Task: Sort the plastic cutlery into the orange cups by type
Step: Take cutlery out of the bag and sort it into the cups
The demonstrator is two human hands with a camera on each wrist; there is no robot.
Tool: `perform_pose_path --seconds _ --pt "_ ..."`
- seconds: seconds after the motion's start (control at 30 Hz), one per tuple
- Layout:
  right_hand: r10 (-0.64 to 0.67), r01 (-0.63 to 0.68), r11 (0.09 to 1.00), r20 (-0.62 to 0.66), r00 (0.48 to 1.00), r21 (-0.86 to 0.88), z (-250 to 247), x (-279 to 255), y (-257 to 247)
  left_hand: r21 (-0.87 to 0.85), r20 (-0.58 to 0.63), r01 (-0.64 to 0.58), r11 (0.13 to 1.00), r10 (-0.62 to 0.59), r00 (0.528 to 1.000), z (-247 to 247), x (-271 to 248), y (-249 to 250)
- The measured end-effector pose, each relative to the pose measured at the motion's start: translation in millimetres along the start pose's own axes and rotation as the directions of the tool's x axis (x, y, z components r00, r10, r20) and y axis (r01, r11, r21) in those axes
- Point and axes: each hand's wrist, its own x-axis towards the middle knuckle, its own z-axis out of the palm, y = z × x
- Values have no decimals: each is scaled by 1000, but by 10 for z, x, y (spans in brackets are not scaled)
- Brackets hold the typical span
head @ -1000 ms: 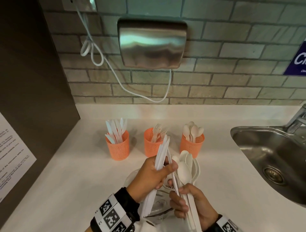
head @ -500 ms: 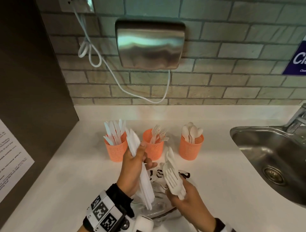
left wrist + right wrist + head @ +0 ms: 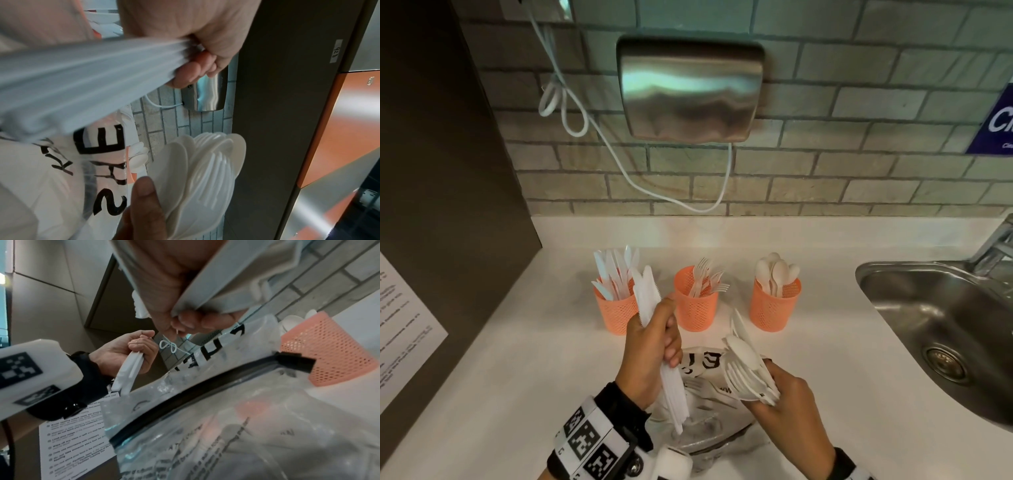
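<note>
Three orange mesh cups stand in a row on the white counter: the left cup (image 3: 616, 313) with knives, the middle cup (image 3: 695, 310) with forks, the right cup (image 3: 774, 310) with spoons. My left hand (image 3: 650, 346) grips a bundle of white plastic knives (image 3: 649, 301), blades up, just in front of the left cup; the same knives (image 3: 86, 78) blur across the left wrist view. My right hand (image 3: 787, 404) holds a mixed bunch of spoons and forks (image 3: 744, 366) over the clear zip bag (image 3: 709, 421). That bunch of spoons and forks (image 3: 197, 175) also shows in the left wrist view.
A steel sink (image 3: 941, 329) with a tap lies at the right. A metal dispenser (image 3: 690, 92) with a white cable hangs on the brick wall behind the cups. A dark cabinet side with a printed notice (image 3: 400, 332) bounds the counter at the left.
My left hand has carried the knives from the centre up and left toward the knife cup. My right hand has lowered its spoons and forks and tilted them over the bag.
</note>
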Motion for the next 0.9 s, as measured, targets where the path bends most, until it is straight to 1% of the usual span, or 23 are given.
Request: perform_pose_path --seconds 0.17,0.23,0.3,0.37,0.47,0.57,0.63,0.7,0.8,0.9 --pt "103 -103 976 8 995 191 81 27 -47 20 26 -27 999 27 999 27 -28 -15" --pt "191 -187 936 15 982 298 108 37 -97 27 20 -28 999 27 999 32 -27 -36" --pt "268 -278 872 82 960 404 112 63 -139 33 11 -29 999 28 1000 31 -29 -44" --pt "279 -313 836 142 950 451 92 83 -179 46 13 -49 998 49 999 22 -15 -21" --pt "283 -321 827 152 947 462 71 92 -176 81 33 -147 986 145 989 -3 79 148" --pt "317 -343 802 139 938 489 56 83 -147 139 42 -318 938 315 948 -33 261 453" --pt "336 -359 781 140 931 511 42 77 -143 195 -2 -413 890 421 907 -63 426 667" --pt "354 -373 756 142 924 538 31 72 -151 222 -55 -474 852 496 867 -108 636 833" --pt "369 -382 733 143 919 563 6 66 -174 236 -110 -505 830 539 835 -216 998 933" --pt "381 -389 711 145 913 586 -19 52 -189 304 -122 -475 826 528 840 -343 1298 853"
